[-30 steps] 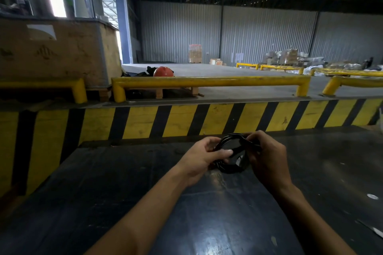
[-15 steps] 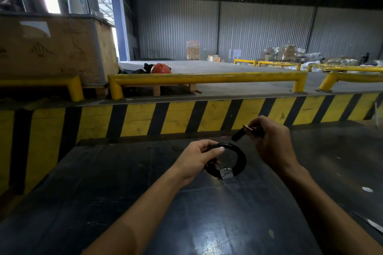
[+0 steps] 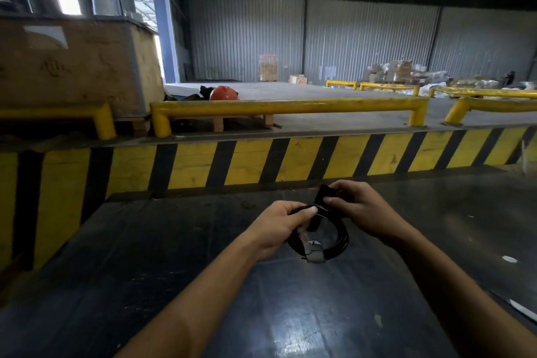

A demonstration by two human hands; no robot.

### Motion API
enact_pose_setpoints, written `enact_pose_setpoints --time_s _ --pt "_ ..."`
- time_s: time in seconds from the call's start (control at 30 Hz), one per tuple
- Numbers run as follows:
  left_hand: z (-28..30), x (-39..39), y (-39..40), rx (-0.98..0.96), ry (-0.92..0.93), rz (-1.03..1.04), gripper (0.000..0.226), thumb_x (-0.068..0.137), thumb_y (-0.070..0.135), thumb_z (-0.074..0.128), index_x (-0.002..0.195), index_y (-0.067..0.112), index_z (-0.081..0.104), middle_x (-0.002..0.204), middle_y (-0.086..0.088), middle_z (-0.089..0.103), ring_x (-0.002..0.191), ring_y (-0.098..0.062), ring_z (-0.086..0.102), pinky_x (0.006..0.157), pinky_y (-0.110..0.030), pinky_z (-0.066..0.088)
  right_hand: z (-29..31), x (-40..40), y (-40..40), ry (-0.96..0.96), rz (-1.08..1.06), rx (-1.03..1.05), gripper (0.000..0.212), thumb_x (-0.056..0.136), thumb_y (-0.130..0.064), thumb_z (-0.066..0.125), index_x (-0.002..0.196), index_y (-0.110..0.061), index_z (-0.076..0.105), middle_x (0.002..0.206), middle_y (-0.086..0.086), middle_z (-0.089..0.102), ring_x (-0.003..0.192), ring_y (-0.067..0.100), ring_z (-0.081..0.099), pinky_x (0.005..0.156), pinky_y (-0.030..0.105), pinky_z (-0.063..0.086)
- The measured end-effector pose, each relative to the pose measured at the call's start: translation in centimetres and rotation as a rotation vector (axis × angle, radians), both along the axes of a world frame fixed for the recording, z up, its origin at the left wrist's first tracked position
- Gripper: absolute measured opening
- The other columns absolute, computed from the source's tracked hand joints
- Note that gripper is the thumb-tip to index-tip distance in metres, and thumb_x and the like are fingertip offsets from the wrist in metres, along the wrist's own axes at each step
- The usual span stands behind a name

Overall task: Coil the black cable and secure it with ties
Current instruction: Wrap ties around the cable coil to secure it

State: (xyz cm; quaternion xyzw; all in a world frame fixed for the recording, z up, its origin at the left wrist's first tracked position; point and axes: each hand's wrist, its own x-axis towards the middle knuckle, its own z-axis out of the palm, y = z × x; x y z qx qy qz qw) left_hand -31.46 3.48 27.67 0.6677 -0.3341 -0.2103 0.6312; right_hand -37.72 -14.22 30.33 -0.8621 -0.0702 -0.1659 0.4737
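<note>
- Warehouse loading bay, head view: a dark glossy work surface [image 3: 290, 328] runs up to a yellow-and-black striped barrier [image 3: 261, 163], with a yellow guard rail [image 3: 290, 106] and an orange hard hat [image 3: 223, 93] behind it.
- My left hand [image 3: 279, 227] is closed around the near-left side of the coiled black cable [image 3: 334, 244], thumb pressed over the top strands; the coil hangs just above the surface.
- My right hand [image 3: 363, 209] pinches a black strap tie [image 3: 325, 193] between thumb and forefinger, held upright at the coil's top edge — the strap appears to run down through the loop.
- A grey tie [image 3: 315, 253] already shows at the coil's bottom.
- Risk, as I judge it: the loops could spring apart if the left grip eases before the strap is cinched — or the strap could slip from the pinch.
- Cable sits between both hands, touching the fingers [image 3: 305, 212] of the left.
</note>
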Motion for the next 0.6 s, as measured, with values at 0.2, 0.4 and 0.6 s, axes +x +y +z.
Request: enact_pose_setpoints --time_s 0.2,0.4,0.6 --pt "-0.1 -0.2 -0.2 -0.011 0.089 -0.031 0.021 0.096 0.013 0.049 0.106 0.000 0.063 0.063 0.008 0.064 0.054 0.001 0.056 0.053 -0.014 0.046 0.3 -0.6 0.3 -0.025 -0.012 -0.154 0.010 0.089 -0.017 0.059 0.096 -0.021 0.065 0.089 -0.001 0.070 0.081 0.006 0.068 0.069 0.022 0.055" --pt "0.1 0.1 -0.3 0.015 0.214 0.040 0.027 0.096 0.013 0.048 0.112 -0.005 0.060 0.085 -0.012 0.060 0.056 -0.007 0.055 0.050 -0.017 0.045 -0.8 -1.4 1.5 -0.137 -0.107 -0.498 0.029 0.083 -0.019 0.067 0.111 -0.022 0.063 0.107 -0.005 0.068 0.095 0.003 0.061 0.081 0.018 0.050" --pt "-0.1 0.6 0.3 0.071 0.407 0.028 0.025 0.095 0.013 0.050 0.109 -0.004 0.063 0.093 -0.012 0.063 0.055 -0.007 0.054 0.052 -0.018 0.047 -2.5 -1.8 1.5 -0.116 -0.143 -0.696 0.051 0.073 -0.024 0.077 0.120 -0.026 0.056 0.119 -0.005 0.065 0.105 0.011 0.060 0.081 0.018 0.048"
